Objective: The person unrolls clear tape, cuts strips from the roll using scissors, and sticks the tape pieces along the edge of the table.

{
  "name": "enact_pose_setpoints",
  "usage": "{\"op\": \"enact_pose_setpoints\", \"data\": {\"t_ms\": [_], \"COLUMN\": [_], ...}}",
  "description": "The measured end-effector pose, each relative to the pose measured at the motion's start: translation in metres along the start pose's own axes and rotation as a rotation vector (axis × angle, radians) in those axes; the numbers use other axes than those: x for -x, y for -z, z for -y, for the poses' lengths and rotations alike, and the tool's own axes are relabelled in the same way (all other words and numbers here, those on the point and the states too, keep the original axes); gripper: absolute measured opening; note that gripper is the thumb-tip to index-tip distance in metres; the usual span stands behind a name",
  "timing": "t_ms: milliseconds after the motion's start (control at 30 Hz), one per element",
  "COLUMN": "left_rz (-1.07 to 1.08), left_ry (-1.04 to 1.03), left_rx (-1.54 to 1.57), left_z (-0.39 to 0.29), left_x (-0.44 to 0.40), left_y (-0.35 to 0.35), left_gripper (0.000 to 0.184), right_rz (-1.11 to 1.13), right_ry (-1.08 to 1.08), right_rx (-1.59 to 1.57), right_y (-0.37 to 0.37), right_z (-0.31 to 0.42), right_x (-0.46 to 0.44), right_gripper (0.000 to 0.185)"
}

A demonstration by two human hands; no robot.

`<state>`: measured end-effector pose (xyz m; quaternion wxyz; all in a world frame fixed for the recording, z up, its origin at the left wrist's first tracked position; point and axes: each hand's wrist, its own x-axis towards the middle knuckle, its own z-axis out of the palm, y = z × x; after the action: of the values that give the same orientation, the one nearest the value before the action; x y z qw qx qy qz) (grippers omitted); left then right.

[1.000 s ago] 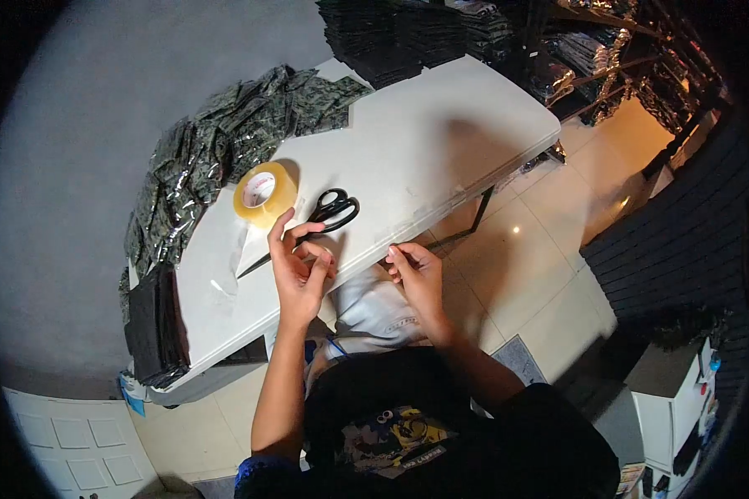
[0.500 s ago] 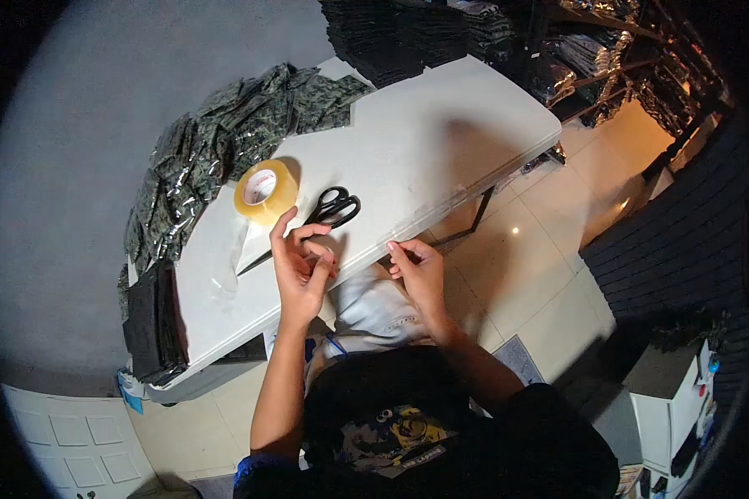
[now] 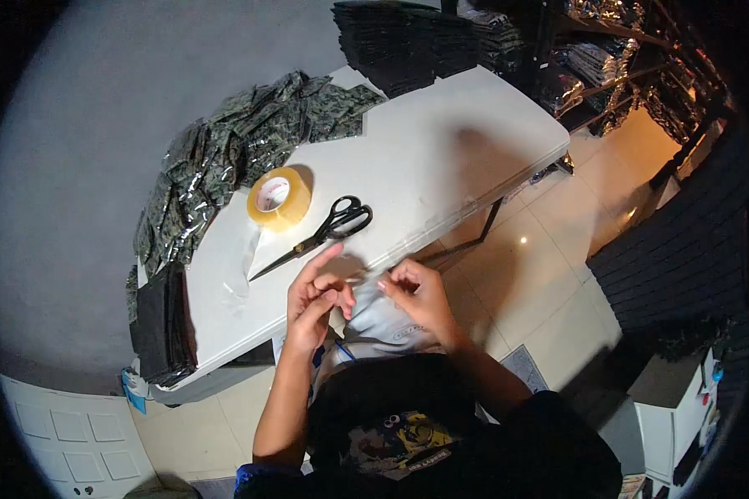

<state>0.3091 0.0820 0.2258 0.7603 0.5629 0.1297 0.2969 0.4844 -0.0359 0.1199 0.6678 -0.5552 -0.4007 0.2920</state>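
Note:
My left hand (image 3: 311, 306) is by the table's front edge. Its index finger points out, the other fingers curl loosely apart, and I see nothing held in it. To its right, my right hand (image 3: 423, 298) is closed in a pinch at the edge; whatever lies between thumb and fingers is too small to make out. Black-handled scissors (image 3: 331, 229) lie spread a little on the white table (image 3: 408, 158), just beyond my left hand. Behind them is a roll of clear yellowish tape (image 3: 295, 208), lying on its side.
Plastic-wrapped camouflage cloth (image 3: 225, 145) is heaped along the far edge. A black folded stack (image 3: 163, 326) sits at the left end, and black folded cloth piles (image 3: 404, 50) stand at the back. Shelves (image 3: 607, 62) are at the right rear, a white cabinet (image 3: 670, 407) at lower right.
The view has shifted slightly, so the table's things sit lower and further right. My left hand has drawn back from the scissors, uncovering their blades. My right hand stays pinched near the edge.

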Motion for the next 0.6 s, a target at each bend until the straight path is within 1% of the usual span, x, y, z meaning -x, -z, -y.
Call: {"op": "enact_pose_setpoints", "data": {"t_ms": [67,100,200,233,333,433,533,567,600], "left_rz": [-0.005,0.005,0.031,0.049,0.064,0.034,-0.003,-0.049,-0.126], "left_ry": [0.016,0.030,0.022,0.032,0.029,0.006,-0.159,-0.222,-0.307], "left_rx": [0.052,0.056,0.029,0.030,-0.005,-0.164,-0.924,-0.982,-1.073], "left_z": [-0.002,-0.003,-0.001,0.000,0.001,0.003,-0.014,-0.021,-0.024], "left_x": [0.004,0.005,0.006,0.007,0.008,0.010,0.006,0.004,0.002], "left_y": [-0.004,-0.006,-0.011,-0.012,-0.012,-0.010,-0.010,-0.013,-0.010], "left_gripper": [0.069,0.071,0.071,0.071,0.069,0.058,0.045,0.041,0.044], "right_rz": [-0.012,0.055,0.000,-0.012,-0.033,-0.078,-0.154,-0.181,-0.207], "right_ry": [-0.101,-0.057,-0.067,-0.026,0.022,0.001,-0.008,-0.006,-0.005], "right_rx": [-0.272,-0.275,-0.434,-0.452,-0.448,-0.440,-0.389,-0.394,-0.400], "right_y": [-0.012,-0.012,-0.026,-0.029,-0.034,-0.036,-0.038,-0.038,-0.039], "right_z": [0.040,0.042,0.054,0.055,0.043,0.037,0.026,0.021,0.015], "right_x": [-0.006,-0.010,-0.023,-0.026,-0.032,-0.028,-0.017,-0.012,-0.007], "right_gripper": [0.016,0.024,0.025,0.021,0.015,0.012,0.011,0.011,0.010]}}
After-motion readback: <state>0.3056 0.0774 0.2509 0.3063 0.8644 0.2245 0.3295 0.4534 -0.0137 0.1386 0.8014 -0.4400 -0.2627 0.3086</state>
